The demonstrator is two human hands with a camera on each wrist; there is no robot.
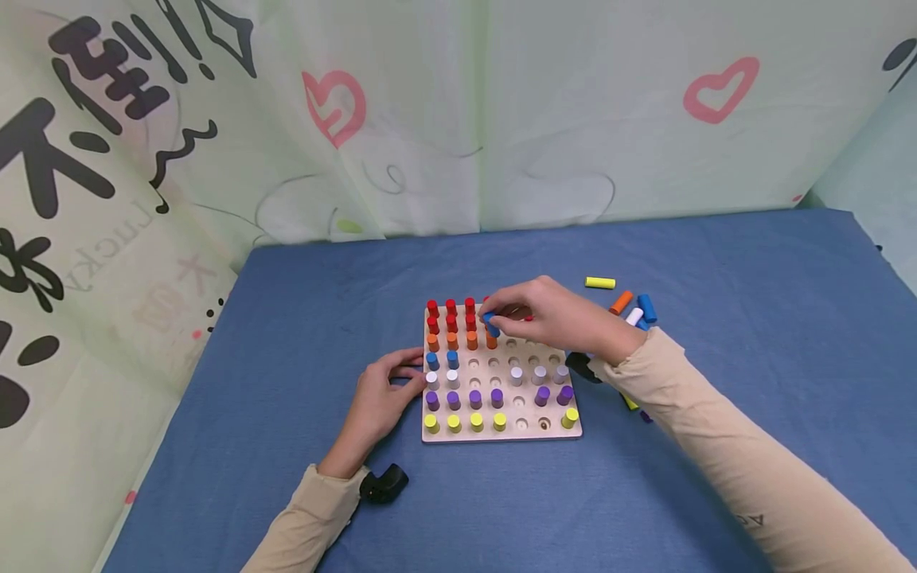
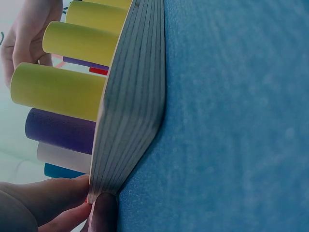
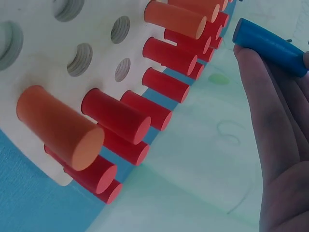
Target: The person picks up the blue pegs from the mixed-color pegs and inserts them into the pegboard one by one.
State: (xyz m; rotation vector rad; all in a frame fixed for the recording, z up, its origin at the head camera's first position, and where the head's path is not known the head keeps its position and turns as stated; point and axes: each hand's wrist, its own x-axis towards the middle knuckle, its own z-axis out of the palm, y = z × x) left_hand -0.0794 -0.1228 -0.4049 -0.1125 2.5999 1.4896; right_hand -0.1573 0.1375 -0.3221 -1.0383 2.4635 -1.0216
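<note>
Left hand (image 1: pixel 380 402): with it I grip the left edge of the wooden board (image 1: pixel 484 372), between thumb and fingers.
Board: it lies flat on the blue cloth (image 1: pixel 322 318), with the pegs standing upright in rows of colour.
Two left columns: from back to front there are red pegs (image 1: pixel 450 324) in two rows, then orange pegs (image 1: pixel 452 341), two blue pegs (image 1: pixel 453 360), white pegs (image 1: pixel 453 379), purple pegs (image 1: pixel 475 399) and yellow pegs (image 1: pixel 476 423).
Bare holes (image 1: pixel 493 364): several are in the middle and right part, for example between the white pegs.
Blue peg in my grip (image 3: pixel 270 47): it is tilted above the board, near the orange row, and apart from the wood.
Right hand (image 1: pixel 548 314): its fingertips pinch this blue peg.
Loose pegs (image 1: pixel 600 282): beyond the board's right side they lie on the cloth, yellow, orange, blue, white and purple, near my right sleeve (image 1: pixel 723 430).
</note>
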